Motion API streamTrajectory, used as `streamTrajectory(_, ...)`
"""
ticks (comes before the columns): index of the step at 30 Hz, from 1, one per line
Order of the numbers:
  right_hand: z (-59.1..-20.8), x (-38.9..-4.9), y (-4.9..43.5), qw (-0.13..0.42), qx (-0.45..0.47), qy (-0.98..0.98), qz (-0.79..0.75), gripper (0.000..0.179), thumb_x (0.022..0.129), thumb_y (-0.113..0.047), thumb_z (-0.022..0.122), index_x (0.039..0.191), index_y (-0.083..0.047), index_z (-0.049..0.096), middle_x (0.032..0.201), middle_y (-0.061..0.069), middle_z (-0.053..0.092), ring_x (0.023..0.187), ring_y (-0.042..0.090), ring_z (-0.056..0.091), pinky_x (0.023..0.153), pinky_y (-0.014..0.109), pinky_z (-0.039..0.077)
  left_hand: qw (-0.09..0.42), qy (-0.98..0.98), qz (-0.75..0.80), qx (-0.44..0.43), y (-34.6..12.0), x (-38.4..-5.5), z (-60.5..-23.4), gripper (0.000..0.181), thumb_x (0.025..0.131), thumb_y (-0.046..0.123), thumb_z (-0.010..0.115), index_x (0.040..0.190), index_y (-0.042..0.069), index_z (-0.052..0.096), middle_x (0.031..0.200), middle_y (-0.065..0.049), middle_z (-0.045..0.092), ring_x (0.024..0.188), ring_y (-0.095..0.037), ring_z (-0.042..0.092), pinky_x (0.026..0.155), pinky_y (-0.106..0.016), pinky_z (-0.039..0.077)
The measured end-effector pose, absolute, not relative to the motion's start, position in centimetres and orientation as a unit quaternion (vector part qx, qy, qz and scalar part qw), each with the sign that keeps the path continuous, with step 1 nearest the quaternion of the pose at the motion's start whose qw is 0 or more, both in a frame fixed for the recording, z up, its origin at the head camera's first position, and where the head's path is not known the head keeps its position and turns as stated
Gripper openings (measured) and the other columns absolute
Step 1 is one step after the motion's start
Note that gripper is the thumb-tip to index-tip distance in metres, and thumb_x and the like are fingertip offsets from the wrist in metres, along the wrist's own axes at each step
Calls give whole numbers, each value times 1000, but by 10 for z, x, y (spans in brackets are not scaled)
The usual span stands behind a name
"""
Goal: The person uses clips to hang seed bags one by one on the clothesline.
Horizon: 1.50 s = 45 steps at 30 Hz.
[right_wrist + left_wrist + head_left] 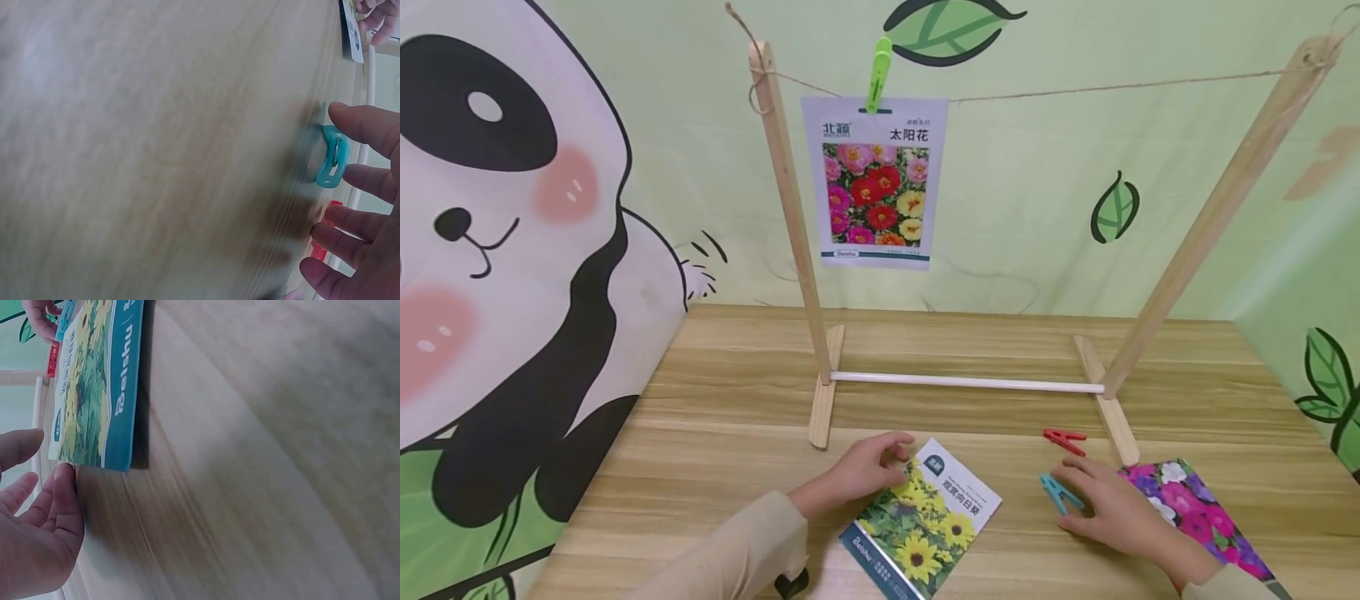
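A seed packet with yellow sunflowers (925,521) lies slanted on the table. At its left edge is my left hand (859,468), fingertips right at the border and thumb held apart in the left wrist view. My right hand (1112,510) is over the table to the right, its thumb and index finger spread either side of a blue clothespin (1062,493). The right wrist view shows that clothespin (332,156) between the spread thumb and index finger. A red clothespin (1065,440) lies just beyond. Partly under my right hand and forearm is a packet with pink and purple flowers (1202,512).
A wooden stand with two posts (793,225) and a white crossbar (962,382) stands behind. Twine (1112,87) runs between the post tops. From it hangs a packet with red and pink flowers (877,192), held by a green clothespin (878,75). A panda-printed wall (647,150) backs the table.
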State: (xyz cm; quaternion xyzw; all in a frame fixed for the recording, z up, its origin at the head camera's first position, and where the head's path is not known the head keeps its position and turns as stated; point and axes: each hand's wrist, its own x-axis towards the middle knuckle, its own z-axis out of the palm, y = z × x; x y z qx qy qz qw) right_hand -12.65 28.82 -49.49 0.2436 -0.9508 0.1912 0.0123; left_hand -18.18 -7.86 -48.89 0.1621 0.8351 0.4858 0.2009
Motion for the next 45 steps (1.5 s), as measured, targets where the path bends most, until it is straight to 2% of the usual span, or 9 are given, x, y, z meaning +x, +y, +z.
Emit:
streamTrajectory(12, -493, -126, 291, 8, 229, -955, 186, 59, 77, -18, 96, 125, 5, 71, 132, 32, 65, 119, 55, 62, 96, 69, 54, 199, 837, 485, 154, -69, -186, -487, 52, 94, -2, 74, 144, -4, 60, 117, -14, 70, 110, -32, 68, 99, -47, 58)
streamTrajectory(21, -495, -126, 294, 18, 227, -956, 185, 58, 74, -13, 97, 123, 4, 72, 126, 27, 68, 114, 50, 65, 94, 64, 56, 185, 839, 484, 165, -65, -189, -489, 50, 92, -5, 74, 140, -7, 61, 108, -12, 69, 99, -24, 66, 90, -37, 60)
streamTrajectory(25, -496, -126, 295, 25, 222, -957, 185, 58, 73, -12, 97, 122, 3, 72, 121, 21, 69, 109, 44, 67, 91, 60, 58, 183, 838, 486, 165, -65, -189, -489, 50, 91, -6, 74, 139, -8, 62, 105, -10, 69, 95, -20, 64, 84, -32, 59)
streamTrajectory(29, -495, -127, 295, 18, 205, -960, 190, 61, 72, -10, 98, 125, 2, 70, 115, 15, 68, 100, 33, 66, 84, 50, 60, 183, 838, 487, 165, -65, -189, -487, 49, 91, -7, 74, 139, -8, 62, 104, -11, 68, 94, -20, 64, 83, -30, 59)
streamTrajectory(35, -494, -128, 296, -5, 184, -960, 211, 66, 75, -6, 95, 133, 6, 65, 112, 12, 66, 93, 21, 61, 76, 38, 57, 181, 841, 483, 166, -64, -188, -486, 49, 92, -6, 75, 139, -8, 62, 103, -10, 68, 94, -20, 64, 83, -31, 59)
streamTrajectory(42, -493, -128, 295, -19, 171, -956, 237, 67, 77, -2, 93, 135, 9, 62, 114, 15, 68, 98, 29, 66, 80, 45, 59, 177, 844, 479, 165, -62, -188, -486, 49, 91, -7, 75, 138, -8, 63, 101, -10, 68, 93, -21, 64, 83, -31, 59)
streamTrajectory(45, -493, -129, 296, -27, 164, -954, 248, 67, 78, -1, 92, 136, 10, 60, 111, 12, 68, 97, 28, 66, 78, 40, 58, 175, 847, 475, 161, -61, -189, -488, 48, 91, -8, 76, 137, -7, 63, 100, -9, 67, 93, -21, 63, 83, -32, 59)
